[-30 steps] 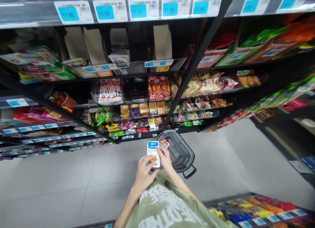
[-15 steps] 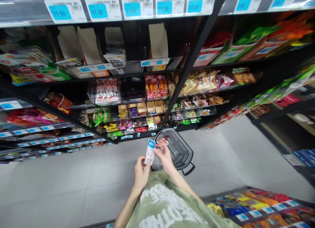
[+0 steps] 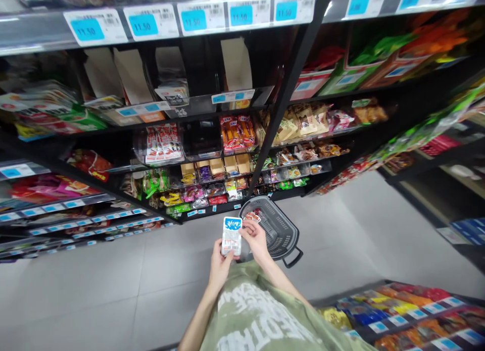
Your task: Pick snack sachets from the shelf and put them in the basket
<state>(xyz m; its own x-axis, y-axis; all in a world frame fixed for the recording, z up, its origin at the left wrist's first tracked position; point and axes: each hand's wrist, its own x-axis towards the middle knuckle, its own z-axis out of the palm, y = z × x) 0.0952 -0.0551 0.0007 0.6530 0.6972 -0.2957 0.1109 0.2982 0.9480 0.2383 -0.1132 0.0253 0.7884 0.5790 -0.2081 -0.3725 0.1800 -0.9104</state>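
Observation:
Both my hands hold a small white snack packet (image 3: 231, 236) with a blue top in front of my chest. My left hand (image 3: 220, 263) pinches its lower edge and my right hand (image 3: 256, 240) grips its right side, fingers closed. Just beyond it, a dark grey shopping basket (image 3: 280, 233) stands on the floor with a few red-and-white packets (image 3: 253, 217) inside. I wear a green printed shirt.
Black shelves (image 3: 212, 139) full of packaged snacks rise ahead, with blue price tags (image 3: 143, 23) along the top rail. A black upright post (image 3: 288, 93) splits the shelving. A low display of colourful packets (image 3: 397, 315) sits at the lower right. Grey tiled floor (image 3: 94, 280) spreads to the left.
The packet was turned edge-on half a second ago and now faces me flat again, showing a different side. Both hands stayed on it; the view shifted slightly.

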